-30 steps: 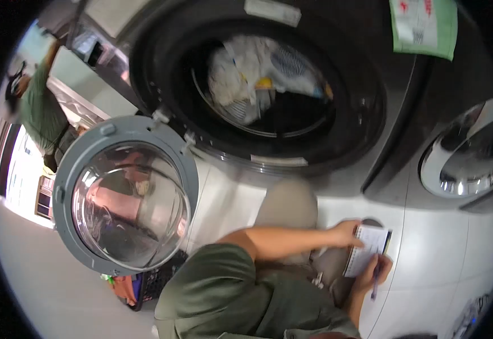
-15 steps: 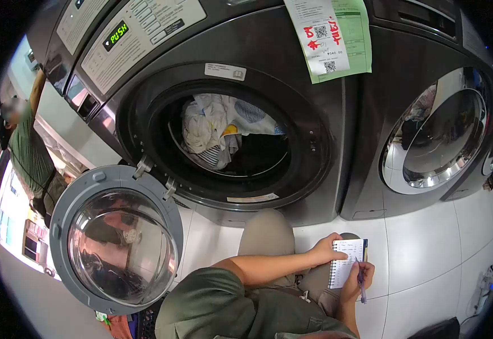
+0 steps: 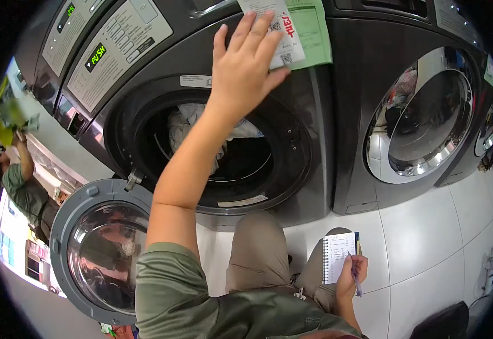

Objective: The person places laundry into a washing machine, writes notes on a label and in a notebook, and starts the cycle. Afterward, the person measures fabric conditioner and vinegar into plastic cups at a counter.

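My left hand (image 3: 245,70) is raised to the front of the washing machine, fingers spread over the white paper slip (image 3: 296,48) with red writing. A green form (image 3: 315,39) lies behind that slip. Whether my fingertips press on the paper, I cannot tell. Down at my knee, my right hand (image 3: 349,276) grips a pen (image 3: 356,282) over a spiral notebook (image 3: 334,254) with handwritten lines. The notebook rests on my right thigh. Behind my left forearm, the open drum holds white and patterned laundry (image 3: 187,127), partly hidden by the arm.
The machine's round door (image 3: 83,254) hangs wide open at the left. A second machine with a closed glass door (image 3: 421,124) stands to the right. Far left, another person (image 3: 23,181) holds up a yellow-green cloth (image 3: 3,124). A black bag (image 3: 441,322) lies at lower right.
My left hand has left the notebook and risen to the paper slip. My right hand stays at the notebook with the pen. The other person now has a yellow-green cloth.
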`<control>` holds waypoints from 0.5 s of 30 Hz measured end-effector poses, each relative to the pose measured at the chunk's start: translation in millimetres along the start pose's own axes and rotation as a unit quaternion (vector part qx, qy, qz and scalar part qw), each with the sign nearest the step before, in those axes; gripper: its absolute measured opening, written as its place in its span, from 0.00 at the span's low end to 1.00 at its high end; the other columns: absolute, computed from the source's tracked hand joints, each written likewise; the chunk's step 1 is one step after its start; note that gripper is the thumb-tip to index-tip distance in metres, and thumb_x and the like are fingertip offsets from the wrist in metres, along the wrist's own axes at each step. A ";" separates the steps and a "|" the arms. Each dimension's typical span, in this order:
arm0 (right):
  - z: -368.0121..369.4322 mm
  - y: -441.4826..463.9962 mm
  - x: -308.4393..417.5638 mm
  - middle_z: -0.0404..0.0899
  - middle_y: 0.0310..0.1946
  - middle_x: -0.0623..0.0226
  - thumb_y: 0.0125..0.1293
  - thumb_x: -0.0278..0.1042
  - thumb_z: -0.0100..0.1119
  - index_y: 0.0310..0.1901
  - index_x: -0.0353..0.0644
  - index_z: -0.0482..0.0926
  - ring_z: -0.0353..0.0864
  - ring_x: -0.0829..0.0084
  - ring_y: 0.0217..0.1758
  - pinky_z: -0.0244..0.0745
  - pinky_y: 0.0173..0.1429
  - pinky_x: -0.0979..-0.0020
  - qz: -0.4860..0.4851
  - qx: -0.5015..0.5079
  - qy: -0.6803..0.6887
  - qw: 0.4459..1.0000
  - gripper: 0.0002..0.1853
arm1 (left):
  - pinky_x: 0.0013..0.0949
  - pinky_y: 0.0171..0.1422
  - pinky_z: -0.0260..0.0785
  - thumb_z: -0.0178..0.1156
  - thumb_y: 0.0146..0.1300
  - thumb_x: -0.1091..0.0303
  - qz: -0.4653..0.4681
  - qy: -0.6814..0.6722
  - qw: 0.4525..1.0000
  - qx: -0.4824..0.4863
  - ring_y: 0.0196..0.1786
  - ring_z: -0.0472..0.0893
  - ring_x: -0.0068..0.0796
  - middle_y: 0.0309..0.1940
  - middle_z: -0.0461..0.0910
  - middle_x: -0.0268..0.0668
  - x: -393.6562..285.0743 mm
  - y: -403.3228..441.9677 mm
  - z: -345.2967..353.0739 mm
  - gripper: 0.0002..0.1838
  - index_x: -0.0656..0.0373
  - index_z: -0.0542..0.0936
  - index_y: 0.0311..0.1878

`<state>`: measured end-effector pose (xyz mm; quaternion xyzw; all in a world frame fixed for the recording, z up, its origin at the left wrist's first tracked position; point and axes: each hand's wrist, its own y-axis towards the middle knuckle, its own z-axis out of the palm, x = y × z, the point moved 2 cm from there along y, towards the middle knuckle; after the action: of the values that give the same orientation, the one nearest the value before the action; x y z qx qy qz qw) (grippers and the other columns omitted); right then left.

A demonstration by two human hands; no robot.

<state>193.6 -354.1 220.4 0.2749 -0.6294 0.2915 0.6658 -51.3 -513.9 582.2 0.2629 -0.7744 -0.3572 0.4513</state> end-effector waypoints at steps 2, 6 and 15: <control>-2.6 -0.6 -1.3 0.68 0.25 0.70 0.59 0.26 0.53 0.32 0.36 0.68 0.65 0.82 0.29 0.63 0.35 0.78 0.006 0.000 -0.002 1.000 0.05 | 0.44 0.61 0.53 0.66 0.43 0.62 0.044 -0.065 0.995 -0.067 0.60 0.68 0.37 0.55 0.72 0.34 8.9 7.1 -1.4 0.19 0.53 0.75 0.41; -2.4 -0.5 3.6 0.70 0.26 0.69 0.59 0.26 0.53 0.32 0.36 0.68 0.67 0.81 0.29 0.64 0.36 0.77 -0.009 0.001 -0.013 1.000 0.05 | 0.29 0.40 0.66 0.58 0.60 0.61 -0.147 -0.162 0.975 -0.036 0.32 0.75 0.26 0.29 0.77 0.37 19.9 14.2 -6.1 0.12 0.58 0.74 0.41; -3.4 -1.1 5.3 0.69 0.25 0.69 0.59 0.26 0.53 0.32 0.36 0.68 0.67 0.81 0.29 0.65 0.35 0.77 0.004 0.006 -0.012 1.000 0.05 | 0.26 0.36 0.71 0.59 0.55 0.77 -0.071 -0.261 0.948 0.168 0.40 0.77 0.28 0.41 0.74 0.38 34.4 20.2 -23.1 0.21 0.62 0.67 0.53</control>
<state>196.9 -352.2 225.5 0.2800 -0.6367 0.2946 0.6553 -48.2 -534.1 623.5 0.2863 -0.8935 -0.3090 0.1560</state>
